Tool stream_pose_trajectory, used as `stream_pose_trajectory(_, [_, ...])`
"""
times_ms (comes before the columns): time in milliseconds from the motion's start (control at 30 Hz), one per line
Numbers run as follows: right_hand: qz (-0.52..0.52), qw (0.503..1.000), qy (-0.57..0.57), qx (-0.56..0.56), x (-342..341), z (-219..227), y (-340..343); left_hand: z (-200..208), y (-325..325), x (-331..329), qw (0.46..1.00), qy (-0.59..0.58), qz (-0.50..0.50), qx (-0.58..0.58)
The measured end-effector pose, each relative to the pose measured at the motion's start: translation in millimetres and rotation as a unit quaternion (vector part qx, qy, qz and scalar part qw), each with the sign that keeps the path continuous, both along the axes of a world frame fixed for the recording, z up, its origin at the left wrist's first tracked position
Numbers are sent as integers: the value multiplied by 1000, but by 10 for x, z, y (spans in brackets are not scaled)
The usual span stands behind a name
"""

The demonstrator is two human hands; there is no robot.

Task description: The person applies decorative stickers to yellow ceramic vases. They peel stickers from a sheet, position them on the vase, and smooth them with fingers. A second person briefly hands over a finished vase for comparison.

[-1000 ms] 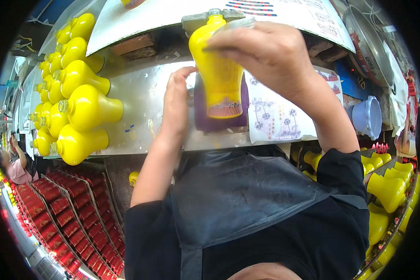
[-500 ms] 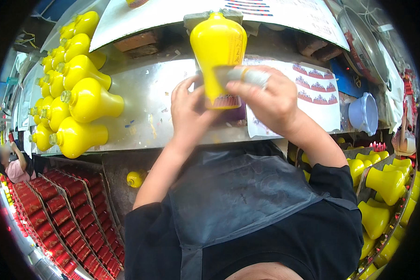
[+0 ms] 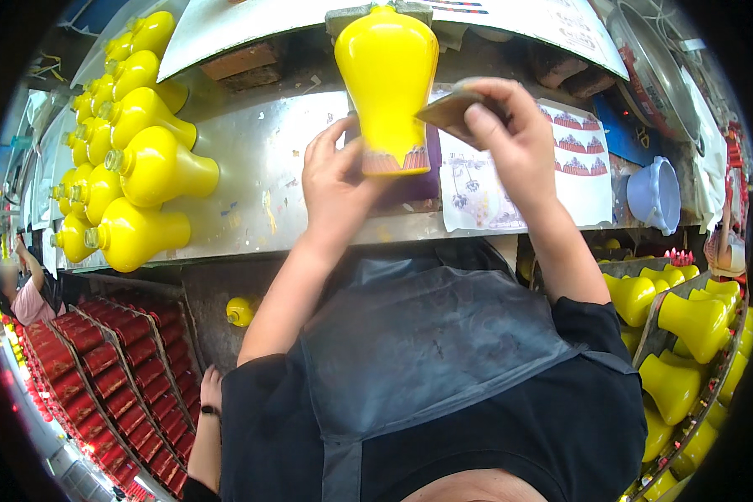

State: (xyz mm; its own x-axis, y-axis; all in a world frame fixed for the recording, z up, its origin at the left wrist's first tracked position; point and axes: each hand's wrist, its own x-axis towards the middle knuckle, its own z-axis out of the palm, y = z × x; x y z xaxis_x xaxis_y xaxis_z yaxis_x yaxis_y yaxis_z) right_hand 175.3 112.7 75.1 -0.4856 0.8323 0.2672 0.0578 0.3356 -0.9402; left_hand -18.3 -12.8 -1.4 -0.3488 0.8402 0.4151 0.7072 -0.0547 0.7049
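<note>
Raised since the earlier frame, yellow vase [image 3: 386,79] stands base-down; left hand [image 3: 336,188] grasps its foot, right hand [image 3: 510,138] pinches a decal scrap [image 3: 450,107] beside it, apparently ready for pressing on.

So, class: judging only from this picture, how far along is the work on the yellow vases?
Done: nothing shows for certain; plain yellow vases lie in rows on the metal bench.
In hand: the left hand steadies one yellow vase; the right hand presses a small brown pad against it.
Left: decal sheets and more vases wait at right.
</note>
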Motion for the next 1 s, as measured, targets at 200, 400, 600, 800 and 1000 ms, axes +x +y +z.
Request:
stream_pose_trajectory(200, [-12,996,-89,27,-178,-200,303,59,20,85,997,-67,29,20])
stream_pose_trajectory(400, [74,982,-66,-163,-261,-340,371,-27,39,68,997,-58,-8,42])
stream_pose_trajectory(600, [111,967,-29,-229,-224,-322,403,-49,89,31,997,-41,-33,53])
stream_pose_trajectory(800, [88,968,-48,-232,-226,-460,456,-12,72,22,997,-40,-37,52])
stream_pose_trajectory(1000, [68,959,24,-273,39,-321,359,-29,99,49,993,-112,-22,31])
